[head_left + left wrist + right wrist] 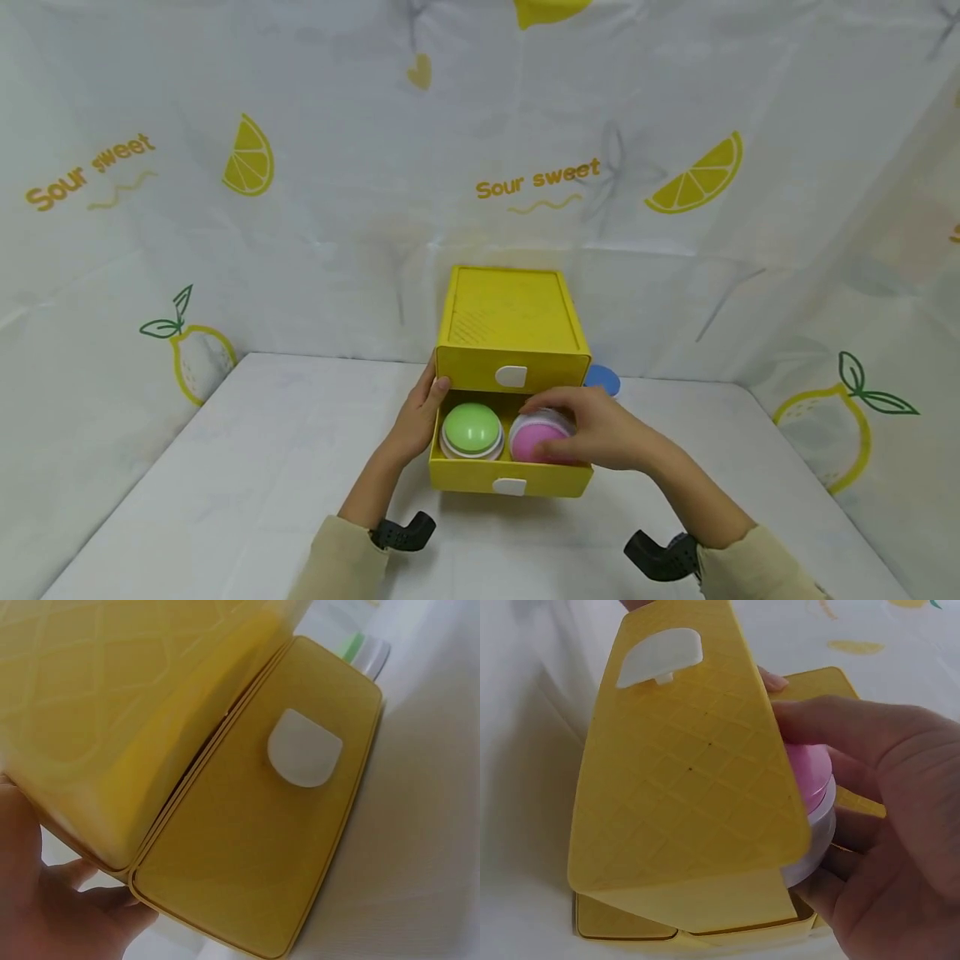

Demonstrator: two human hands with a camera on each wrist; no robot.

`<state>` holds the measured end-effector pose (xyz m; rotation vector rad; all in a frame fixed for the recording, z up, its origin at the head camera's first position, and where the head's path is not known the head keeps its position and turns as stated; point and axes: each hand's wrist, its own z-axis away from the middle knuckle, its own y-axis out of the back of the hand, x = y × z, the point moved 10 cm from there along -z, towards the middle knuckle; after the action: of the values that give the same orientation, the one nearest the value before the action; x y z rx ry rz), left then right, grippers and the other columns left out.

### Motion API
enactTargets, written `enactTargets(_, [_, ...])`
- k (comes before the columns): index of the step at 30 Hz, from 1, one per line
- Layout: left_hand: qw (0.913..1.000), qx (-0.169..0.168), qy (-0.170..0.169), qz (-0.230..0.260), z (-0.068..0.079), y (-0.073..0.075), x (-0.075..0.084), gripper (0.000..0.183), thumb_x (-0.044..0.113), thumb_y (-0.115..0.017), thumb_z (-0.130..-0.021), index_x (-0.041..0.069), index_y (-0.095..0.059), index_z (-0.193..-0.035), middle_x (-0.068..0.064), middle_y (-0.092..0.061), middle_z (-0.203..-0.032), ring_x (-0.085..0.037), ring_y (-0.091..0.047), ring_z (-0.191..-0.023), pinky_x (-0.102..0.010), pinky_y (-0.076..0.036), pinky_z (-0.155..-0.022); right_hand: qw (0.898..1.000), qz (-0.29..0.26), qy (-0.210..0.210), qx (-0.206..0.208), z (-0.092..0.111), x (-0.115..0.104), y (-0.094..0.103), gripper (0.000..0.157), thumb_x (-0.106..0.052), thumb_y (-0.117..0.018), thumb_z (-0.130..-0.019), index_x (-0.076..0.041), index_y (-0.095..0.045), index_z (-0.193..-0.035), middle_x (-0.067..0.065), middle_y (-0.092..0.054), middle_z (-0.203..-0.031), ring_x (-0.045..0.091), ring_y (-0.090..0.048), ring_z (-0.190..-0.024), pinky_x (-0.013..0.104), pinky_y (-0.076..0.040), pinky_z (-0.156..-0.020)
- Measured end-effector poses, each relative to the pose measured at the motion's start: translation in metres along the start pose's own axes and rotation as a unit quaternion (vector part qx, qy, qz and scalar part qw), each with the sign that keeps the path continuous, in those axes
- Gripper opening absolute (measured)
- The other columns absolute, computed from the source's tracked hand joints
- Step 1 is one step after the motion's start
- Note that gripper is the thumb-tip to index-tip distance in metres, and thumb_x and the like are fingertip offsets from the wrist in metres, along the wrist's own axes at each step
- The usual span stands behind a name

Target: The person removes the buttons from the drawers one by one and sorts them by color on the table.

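A yellow two-drawer box stands near the back of the table, its lower drawer pulled out. Inside that drawer, on the left, sits a round container with a green domed top and white rim. Beside it on the right is a matching pink-topped container. My right hand grips the pink one, thumb at its front and fingers over its top; in the right wrist view the drawer front partly hides the pink container. My left hand rests against the box's left side, thumb by the front edge.
A flat blue round object shows behind the box's right side. White tabs stick out from both drawer fronts, such as the upper tab. A white lemon-print sheet hangs right behind the white table.
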<state>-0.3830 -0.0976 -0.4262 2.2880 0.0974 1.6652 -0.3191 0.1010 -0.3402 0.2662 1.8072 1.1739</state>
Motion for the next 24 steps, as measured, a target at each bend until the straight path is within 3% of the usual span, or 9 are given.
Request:
enactTargets(6, [1.0000, 0.004, 0.004, -0.004, 0.000, 0.001, -0.002, 0.060, 0.040, -0.031, -0.111, 0.025, -0.008, -0.165, -0.008, -0.017, -0.171, -0.035, -0.018, -0.158, -0.060, -0.015, -0.127, 1.000, -0.009, -0.018, -0.012, 0.001, 0.005, -0.006, 0.035, -0.030, -0.077, -0.088, -0.019, -0.071, -0.121, -0.004, -0.071, -0.106, 0.012, -0.061, -0.089, 0.025, -0.054, -0.076])
enactTargets(15, [1.0000, 0.004, 0.000, -0.005, 0.000, 0.000, -0.001, 0.061, 0.041, -0.029, -0.111, 0.025, -0.006, -0.165, -0.008, -0.016, -0.171, -0.034, -0.017, -0.158, -0.060, -0.015, -0.127, 0.997, -0.053, -0.003, 0.065, 0.009, 0.012, 0.003, 0.034, -0.019, -0.078, -0.086, -0.019, -0.072, -0.120, -0.002, -0.072, -0.109, 0.011, -0.061, -0.092, 0.025, -0.056, -0.076])
enactTargets(24, [0.9999, 0.005, -0.009, -0.001, -0.002, 0.000, -0.001, 0.060, 0.040, -0.030, -0.111, 0.025, -0.007, -0.165, -0.008, -0.017, -0.171, -0.034, -0.018, -0.158, -0.059, -0.015, -0.127, 0.982, -0.110, 0.003, 0.150, 0.028, 0.013, 0.029, 0.036, -0.016, -0.076, -0.091, -0.011, -0.068, -0.126, 0.010, -0.071, -0.114, 0.008, -0.068, -0.089, 0.025, -0.060, -0.077])
